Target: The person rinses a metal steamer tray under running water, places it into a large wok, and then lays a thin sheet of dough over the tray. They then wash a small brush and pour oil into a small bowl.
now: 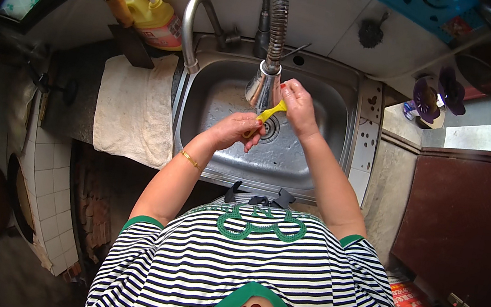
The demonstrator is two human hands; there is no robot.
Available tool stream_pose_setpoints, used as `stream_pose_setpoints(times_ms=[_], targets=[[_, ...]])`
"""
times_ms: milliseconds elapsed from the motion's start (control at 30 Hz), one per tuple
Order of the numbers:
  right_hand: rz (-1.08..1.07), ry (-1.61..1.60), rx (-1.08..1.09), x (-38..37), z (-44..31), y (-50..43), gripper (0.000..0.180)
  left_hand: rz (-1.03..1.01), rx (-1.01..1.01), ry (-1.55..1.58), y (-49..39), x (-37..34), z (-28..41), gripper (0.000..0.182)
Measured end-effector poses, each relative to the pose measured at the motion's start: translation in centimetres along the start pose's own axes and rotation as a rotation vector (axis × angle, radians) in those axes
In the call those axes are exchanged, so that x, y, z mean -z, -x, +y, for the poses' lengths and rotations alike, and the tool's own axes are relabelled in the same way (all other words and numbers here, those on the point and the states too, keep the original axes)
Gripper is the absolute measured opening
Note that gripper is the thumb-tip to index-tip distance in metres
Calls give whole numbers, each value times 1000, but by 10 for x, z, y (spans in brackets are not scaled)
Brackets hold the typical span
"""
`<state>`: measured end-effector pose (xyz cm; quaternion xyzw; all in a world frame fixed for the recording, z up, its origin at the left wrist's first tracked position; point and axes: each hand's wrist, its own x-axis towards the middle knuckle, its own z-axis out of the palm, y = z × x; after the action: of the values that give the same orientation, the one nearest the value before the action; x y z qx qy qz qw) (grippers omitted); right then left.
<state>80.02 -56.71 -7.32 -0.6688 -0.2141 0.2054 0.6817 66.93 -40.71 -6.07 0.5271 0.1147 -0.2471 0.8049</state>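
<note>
A small yellow plastic utensil, perhaps a peeler, slants between my hands above the stainless-steel sink. My left hand grips its lower end, and the fingers cover part of it. Its upper end is in my right hand, whose raised thumb is beside the chrome spray head of the spring faucet. Whether that thumb touches the spray head, I cannot tell. Both hands look wet. Behind the utensil lies the round drain strainer, partly hidden by my left hand.
A second, curved faucet rises at the sink's back left. On the left counter are a beige cloth, a cleaver with a wooden handle and a yellow pump bottle. A blue plastic basket hangs at upper right.
</note>
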Motion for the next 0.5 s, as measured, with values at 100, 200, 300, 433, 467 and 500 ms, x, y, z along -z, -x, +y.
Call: stream_pose_setpoints(times_ms=[100,200,300,433,467,500], targets=[[78,-32,102,-16,9,7,13,-27,-14,-44,-5,2,5,30],[-102,-146,-200,-32,13,15,15,-81,24,149,-12,2,12,30],[-48,21,-191,-31,14,10,17,7,42,150,-12,-1,11,30],[207,164,-126,-11,21,-7,23,-4,31,66,5,-4,-2,27],[179,60,-112,-12,26,-8,28,4,26,102,9,-4,-5,26],[112,34,-113,-11,30,-10,27,31,38,133,11,-5,-7,26]])
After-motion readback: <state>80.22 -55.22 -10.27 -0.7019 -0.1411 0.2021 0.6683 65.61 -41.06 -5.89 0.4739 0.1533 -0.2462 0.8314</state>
